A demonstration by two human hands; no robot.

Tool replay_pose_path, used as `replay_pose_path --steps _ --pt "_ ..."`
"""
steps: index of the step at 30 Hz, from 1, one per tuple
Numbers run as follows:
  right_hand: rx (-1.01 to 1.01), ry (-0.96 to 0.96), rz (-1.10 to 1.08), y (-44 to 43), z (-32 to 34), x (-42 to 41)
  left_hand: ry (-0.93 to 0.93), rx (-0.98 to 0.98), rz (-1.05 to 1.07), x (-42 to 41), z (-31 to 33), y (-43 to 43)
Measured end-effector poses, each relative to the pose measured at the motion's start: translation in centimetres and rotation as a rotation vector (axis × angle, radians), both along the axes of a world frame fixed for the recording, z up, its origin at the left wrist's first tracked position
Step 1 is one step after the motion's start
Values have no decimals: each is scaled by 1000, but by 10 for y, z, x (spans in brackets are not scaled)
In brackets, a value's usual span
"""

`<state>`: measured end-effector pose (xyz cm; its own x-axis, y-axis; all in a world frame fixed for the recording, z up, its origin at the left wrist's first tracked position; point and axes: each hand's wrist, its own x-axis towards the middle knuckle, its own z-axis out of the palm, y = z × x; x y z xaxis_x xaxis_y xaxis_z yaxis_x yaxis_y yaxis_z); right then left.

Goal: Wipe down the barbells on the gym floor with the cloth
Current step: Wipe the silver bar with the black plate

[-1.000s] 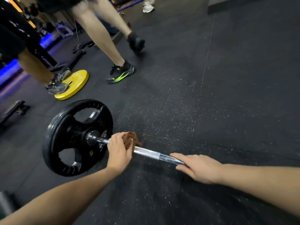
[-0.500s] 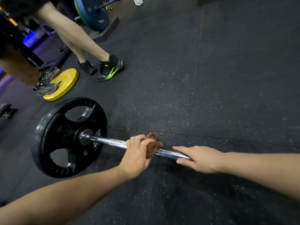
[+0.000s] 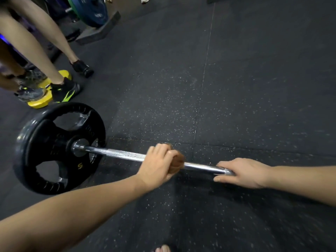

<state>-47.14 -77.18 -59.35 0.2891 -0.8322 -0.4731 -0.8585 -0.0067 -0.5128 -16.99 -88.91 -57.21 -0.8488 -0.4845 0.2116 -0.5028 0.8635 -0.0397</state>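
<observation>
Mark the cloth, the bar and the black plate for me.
cloth [image 3: 177, 161]: head view, brown bunch wrapped on the bar.
bar [image 3: 125, 154]: head view, knurled chrome stretch between plate and cloth.
black plate [image 3: 46, 136]: head view, solid face left of the hub.

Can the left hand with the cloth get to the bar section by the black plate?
Probably yes. The bar between the left hand, gripping the cloth, and the black plate is bare. The right hand holds the other end; bystanders' shoes stand beyond the plate.
</observation>
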Motion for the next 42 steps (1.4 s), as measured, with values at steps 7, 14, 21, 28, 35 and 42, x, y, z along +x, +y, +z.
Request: replay_pose_path --steps 7,14,21,28,35,42 --pt "21 10 8 -1 7 -7 -77 -18 -68 6 12 -16" --pt "-14 18 -83 17 -1 -11 -50 -80 -65 -18 15 -3" --pt "-14 16 -50 13 1 -12 -26 83 -88 -69 4 33" --pt "-37 4 -77 20 -4 -12 62 129 -76 -28 18 1" --pt "-34 33 -72 17 -8 -11 51 215 -117 -92 8 25" --pt "-3 3 -35 33 -5 -37 40 155 -201 -62 8 11"
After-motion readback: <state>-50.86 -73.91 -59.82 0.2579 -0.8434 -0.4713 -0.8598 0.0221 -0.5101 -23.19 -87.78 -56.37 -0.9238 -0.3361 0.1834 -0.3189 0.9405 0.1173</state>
